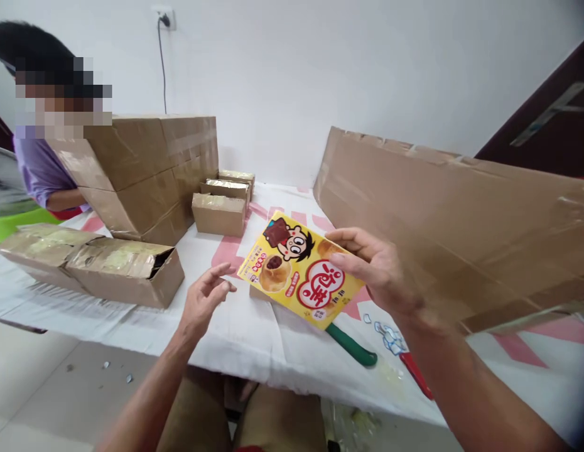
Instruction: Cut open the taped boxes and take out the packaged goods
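Observation:
A yellow snack box [296, 276] with a cartoon face and pictures of cream puffs is tilted above the table, its printed side toward me. My right hand [374, 267] grips its right edge, thumb on the front. Just left of the box, my left hand [210, 295] holds nothing, its fingers apart. Beneath the snack box, part of a brown cardboard piece [260, 294] shows; the rest is hidden. A green handle [353, 346] sticks out below the box, and what it belongs to is covered. Near my right forearm lies a red-handled tool [416, 375].
Stacked cartons [146, 169] stand at the left, with small cardboard boxes [220, 215] beside them and taped boxes [115, 267] in front. A large cardboard sheet [438, 232] stands at the right. Small scraps [390, 338] lie on the white tablecloth [216, 342]. A person [47, 150] is behind the cartons.

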